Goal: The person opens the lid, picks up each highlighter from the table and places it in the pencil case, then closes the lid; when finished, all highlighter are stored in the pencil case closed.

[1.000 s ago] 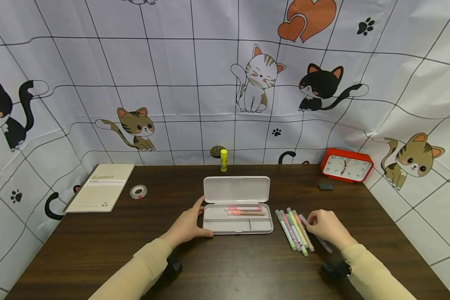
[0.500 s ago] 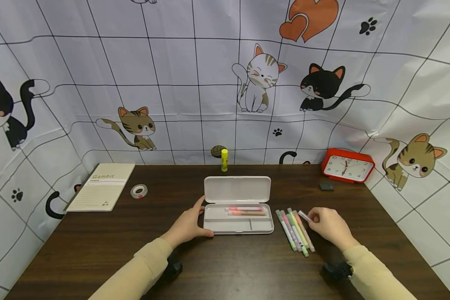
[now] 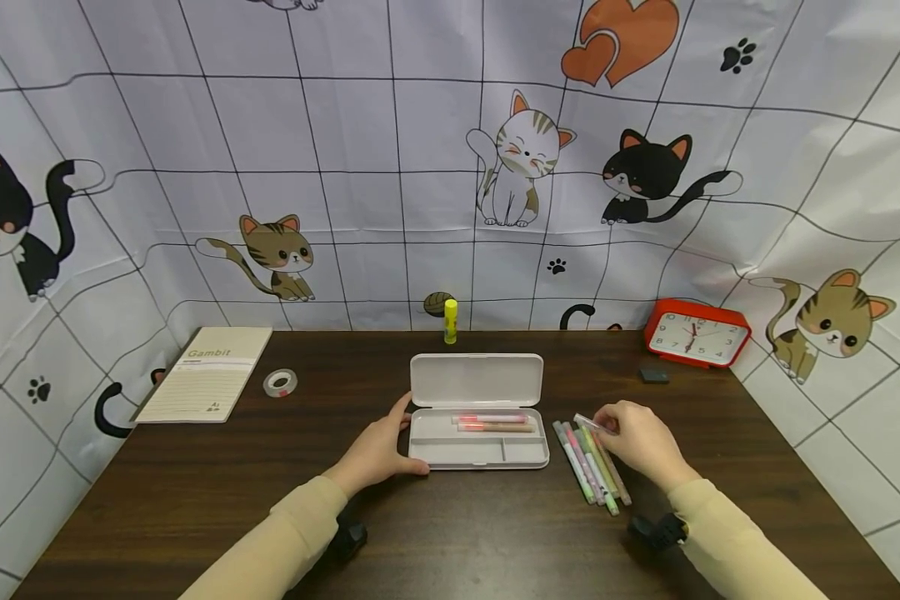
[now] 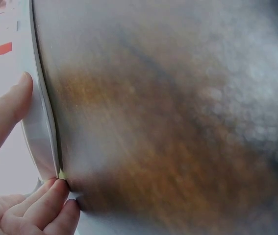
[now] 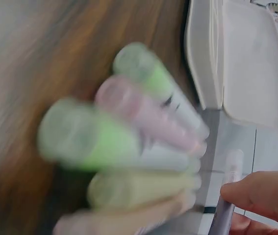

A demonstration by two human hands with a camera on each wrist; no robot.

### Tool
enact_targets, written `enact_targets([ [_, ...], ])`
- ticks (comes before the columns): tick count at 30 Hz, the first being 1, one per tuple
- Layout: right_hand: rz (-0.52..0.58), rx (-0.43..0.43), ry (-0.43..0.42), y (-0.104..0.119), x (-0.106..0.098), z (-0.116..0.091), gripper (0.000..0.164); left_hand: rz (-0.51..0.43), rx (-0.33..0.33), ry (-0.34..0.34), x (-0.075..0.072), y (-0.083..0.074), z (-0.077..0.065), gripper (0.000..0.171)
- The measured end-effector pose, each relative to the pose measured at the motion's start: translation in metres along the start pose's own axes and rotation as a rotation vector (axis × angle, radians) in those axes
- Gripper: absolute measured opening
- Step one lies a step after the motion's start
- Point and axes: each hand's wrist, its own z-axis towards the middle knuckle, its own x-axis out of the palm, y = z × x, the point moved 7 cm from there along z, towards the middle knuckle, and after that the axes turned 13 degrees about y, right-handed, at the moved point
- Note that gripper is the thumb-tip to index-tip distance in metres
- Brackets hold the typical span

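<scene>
A white pencil case [image 3: 450,452] lies open on the table, its lid leaning back. Two markers, one pinkish and one brownish [image 3: 498,427], lie in its rear compartment. My left hand [image 3: 373,452] grips the case's left end between thumb and fingers, as the left wrist view also shows at the case wall [image 4: 39,117]. To the right of the case, several pastel markers [image 3: 581,462] lie side by side. Over their far ends my right hand [image 3: 645,442] pinches a pale purple marker [image 5: 223,213] between thumb and fingers; part of it is hidden by the hand.
Behind the case stands a yellow glue stick [image 3: 450,322]. A roll of tape [image 3: 280,383] and a notebook [image 3: 210,375] lie at left. At the back right are a red alarm clock [image 3: 697,333] and a small dark eraser-like block [image 3: 653,376].
My right hand has lifted the purple marker from the pile's right side and moved left with it over the other markers. The left hand stays on the case.
</scene>
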Motion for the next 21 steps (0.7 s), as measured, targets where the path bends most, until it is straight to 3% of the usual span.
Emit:
enact_targets([
  [21,-0.050,-0.133,0.012,0.077,0.021,0.041,0.010,-0.016,0.008,0.005,-0.001,0.000,-0.002,0.115],
])
